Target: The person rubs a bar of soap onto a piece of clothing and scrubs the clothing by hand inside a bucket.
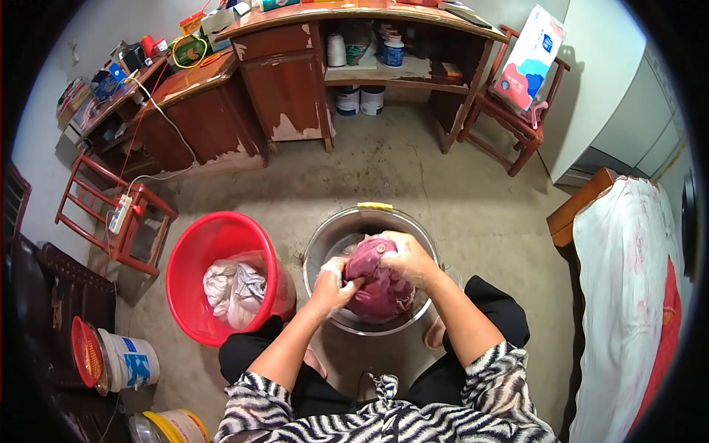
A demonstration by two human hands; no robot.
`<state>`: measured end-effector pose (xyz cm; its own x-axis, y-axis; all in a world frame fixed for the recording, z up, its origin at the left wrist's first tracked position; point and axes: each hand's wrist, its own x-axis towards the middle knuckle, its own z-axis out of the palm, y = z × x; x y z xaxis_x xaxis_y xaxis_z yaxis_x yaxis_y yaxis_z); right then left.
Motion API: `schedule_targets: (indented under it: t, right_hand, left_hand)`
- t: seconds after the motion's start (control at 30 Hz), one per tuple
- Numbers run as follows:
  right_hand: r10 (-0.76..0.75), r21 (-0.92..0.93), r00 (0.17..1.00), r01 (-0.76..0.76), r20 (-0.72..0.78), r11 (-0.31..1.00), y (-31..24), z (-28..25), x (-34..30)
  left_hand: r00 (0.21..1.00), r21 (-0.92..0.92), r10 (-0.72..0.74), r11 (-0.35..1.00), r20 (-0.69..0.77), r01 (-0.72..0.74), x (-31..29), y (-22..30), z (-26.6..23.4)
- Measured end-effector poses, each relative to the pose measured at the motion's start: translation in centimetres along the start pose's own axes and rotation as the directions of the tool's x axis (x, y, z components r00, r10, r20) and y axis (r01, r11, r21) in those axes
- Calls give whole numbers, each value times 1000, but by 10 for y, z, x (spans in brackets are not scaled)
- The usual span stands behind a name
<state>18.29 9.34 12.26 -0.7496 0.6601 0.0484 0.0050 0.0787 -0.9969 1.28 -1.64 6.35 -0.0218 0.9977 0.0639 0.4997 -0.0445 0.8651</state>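
Observation:
A dark pink, wet-looking garment (380,294) is bunched up in a round metal basin (319,242) on the floor between my feet. My left hand (335,285) grips its left side, thumb pressed into the folds. On the upper right of the bundle, my right hand (406,258) is closed around the cloth, close to a small round button (381,249). White suds cling to both hands. A yellow grip (374,205) shows at the basin's far rim.
Left of the basin stands a red plastic bucket (179,277) with pale clothes (238,289) inside. A white pail (133,359) is at the lower left. Wooden chairs (136,221) and a worn desk (284,96) stand farther off; a cloth-covered bed (620,280) is at right.

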Motion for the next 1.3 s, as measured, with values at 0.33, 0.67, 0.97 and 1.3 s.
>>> schedule_targets:
  t: [0.33,0.67,0.97,1.3]
  right_hand:
    - [176,585,964,-26,-200,810,11,-14,0]
    - [128,645,992,-104,9,757,-8,-10,-3]
    - [160,559,982,-80,-95,825,-13,-27,-2]
    - [411,626,912,-331,18,706,7,-21,-7]
  left_hand:
    - [856,374,-512,810,75,452,-24,18,21]
    - [990,-163,-60,986,-124,40,5,1,-2]
    - [940,-584,-308,794,-144,170,12,1,-6]
    - [942,-873,-311,486,-122,48,25,-5,-19]
